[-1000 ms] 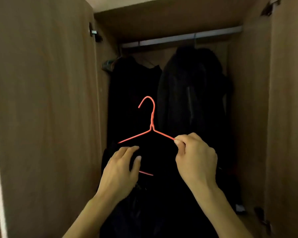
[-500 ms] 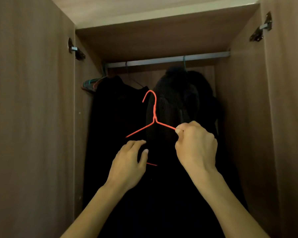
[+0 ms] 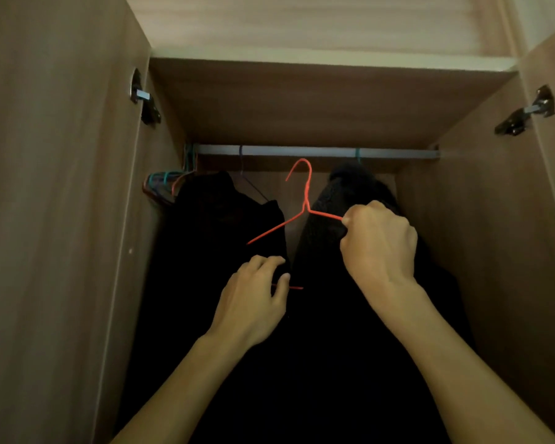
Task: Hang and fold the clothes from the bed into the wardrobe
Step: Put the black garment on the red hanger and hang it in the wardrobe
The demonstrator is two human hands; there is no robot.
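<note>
Up it went! In a second the red hanger point(image 3: 306, 200) had climbed until its hook sat just under the rail point(image 3: 302, 151), not yet over it. The right hand point(image 3: 378, 245) stayed pinched on the right shoulder wire. The left hand point(image 3: 253, 299) curled round the lower bar, where dark cloth point(image 3: 269, 238) was too dim to make out. Hooking on looked next.

Your clear stretch of rail point(image 3: 279, 151) mid-span, dark garment point(image 3: 218, 225) blocks left, knitted garment point(image 3: 356, 187) blocks right, spare hangers point(image 3: 164, 185) crowd far-left end.
</note>
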